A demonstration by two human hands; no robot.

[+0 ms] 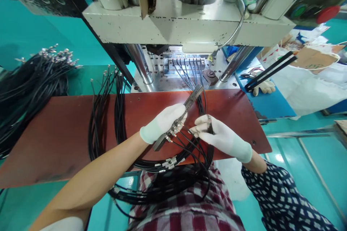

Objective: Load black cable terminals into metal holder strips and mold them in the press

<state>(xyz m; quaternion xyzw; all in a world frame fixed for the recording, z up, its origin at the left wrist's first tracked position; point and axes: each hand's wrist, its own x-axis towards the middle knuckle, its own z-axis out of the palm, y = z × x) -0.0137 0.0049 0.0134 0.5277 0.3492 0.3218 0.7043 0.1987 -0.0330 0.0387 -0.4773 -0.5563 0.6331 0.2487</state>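
Observation:
My left hand (164, 121), in a white glove, grips a long dark metal bar (193, 99) held at a slant above the board. Several metal cable ends (173, 130) sit along the bar's lower side, and their black cables run down to the right. Beside it, my right hand (226, 140), also gloved, has its fingers closed around a black cable end (209, 127) with a metal tip poking up. Its fingertips are near the bar, apart from it. Looped black cables (159, 166) with pale metal fittings lie at the board's front edge and over my lap.
A white press (189, 30) stands ahead, with a metal mould (184, 66) on its bed and several cables leading out. Cable bundles lie left on the reddish board (65, 126). Black tongs (269, 72), a glove (264, 87) and pliers (252, 74) are on the blue surface at right.

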